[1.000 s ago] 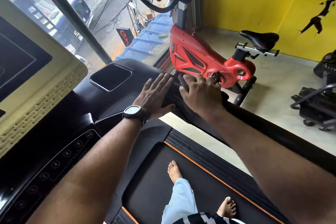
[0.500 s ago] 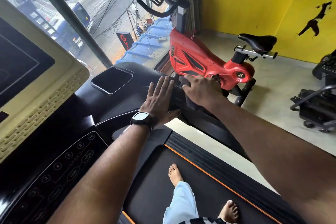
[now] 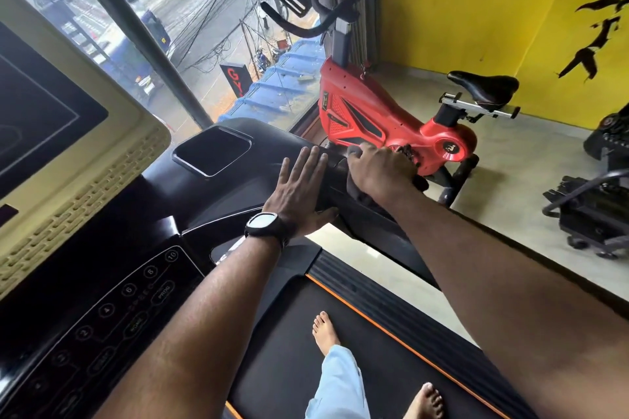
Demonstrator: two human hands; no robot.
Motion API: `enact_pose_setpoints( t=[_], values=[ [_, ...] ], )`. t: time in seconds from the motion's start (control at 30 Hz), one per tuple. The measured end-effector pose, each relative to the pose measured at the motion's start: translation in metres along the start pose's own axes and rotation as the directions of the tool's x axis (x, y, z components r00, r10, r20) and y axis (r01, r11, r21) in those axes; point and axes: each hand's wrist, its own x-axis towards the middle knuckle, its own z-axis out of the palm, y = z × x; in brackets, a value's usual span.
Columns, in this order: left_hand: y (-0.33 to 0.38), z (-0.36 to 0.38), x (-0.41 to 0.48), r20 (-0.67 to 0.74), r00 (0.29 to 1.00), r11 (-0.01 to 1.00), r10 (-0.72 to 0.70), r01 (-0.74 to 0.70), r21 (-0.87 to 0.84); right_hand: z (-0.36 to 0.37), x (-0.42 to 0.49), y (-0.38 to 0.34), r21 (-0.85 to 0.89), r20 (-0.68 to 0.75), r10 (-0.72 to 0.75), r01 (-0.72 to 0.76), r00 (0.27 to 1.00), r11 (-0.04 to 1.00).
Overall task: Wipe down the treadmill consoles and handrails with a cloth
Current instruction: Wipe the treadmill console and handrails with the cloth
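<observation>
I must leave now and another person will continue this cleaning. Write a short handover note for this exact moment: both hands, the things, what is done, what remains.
Left hand: open, flat on the right end of the console, next to the handrail.
Right hand: holds the cloth and presses it on the upper end of the right handrail.
Done: cannot be judged; no surface shows a wiped mark.
Left: probably the rest of this handrail, then the button panel and the screen.
</observation>
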Motion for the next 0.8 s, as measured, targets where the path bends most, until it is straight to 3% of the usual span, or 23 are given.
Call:
enact_pose_setpoints(
  t=[0.1, 0.17, 0.23, 0.3, 0.37, 0.43, 0.47, 0.57, 0.7, 0.8],
  values=[
    [-0.001, 0.000, 0.001, -0.009, 1.000, 1.000, -0.001, 0.001, -0.030, 0.015, -0.040, 0.001, -0.193, -0.202, -0.178, 0.139, 0.963, 0.971],
    [-0.001, 0.000, 0.001, -0.031, 1.000, 0.999, 0.003, -0.004, -0.047, 0.013, -0.039, 0.009, -0.164, -0.169, -0.271, 0.244, 0.948, 0.956],
    [0.000, -0.001, 0.000, -0.060, 0.998, 0.997, 0.007, -0.012, -0.073, 0.000, -0.012, 0.017, -0.019, -0.037, -0.191, 0.190, 0.981, 0.982],
    [0.000, -0.002, -0.001, -0.082, 0.996, 0.995, 0.019, -0.026, -0.091, -0.012, 0.008, 0.021, 0.099, 0.116, -0.030, 0.018, 0.993, 0.995],
    [0.001, 0.001, -0.001, -0.086, 0.995, 0.995, 0.041, -0.048, -0.089, -0.007, 0.001, 0.019, 0.060, 0.063, 0.033, -0.037, 0.997, 0.998],
    [0.000, 0.005, -0.001, -0.085, 0.995, 0.995, 0.057, -0.064, -0.077, 0.010, -0.030, 0.012, -0.113, -0.152, -0.072, 0.055, 0.986, 0.992],
    [-0.001, 0.006, -0.001, -0.083, 0.995, 0.995, 0.061, -0.067, -0.070, 0.016, -0.046, 0.010, -0.199, -0.184, -0.134, 0.096, 0.974, 0.975],
    [-0.001, 0.005, -0.001, -0.078, 0.995, 0.995, 0.065, -0.070, -0.072, 0.012, -0.038, 0.014, -0.171, -0.117, -0.199, 0.177, 0.973, 0.969],
    [0.011, 0.001, 0.000, -0.047, 0.997, 0.990, 0.069, -0.074, -0.122, -0.006, -0.004, 0.023, 0.088, 0.073, -0.007, 0.000, 0.997, 0.996],
    [0.019, 0.002, 0.000, -0.033, 0.999, 0.991, 0.038, -0.042, -0.125, 0.010, -0.031, 0.014, -0.074, -0.105, -0.013, 0.005, 0.994, 0.997]
  ],
)
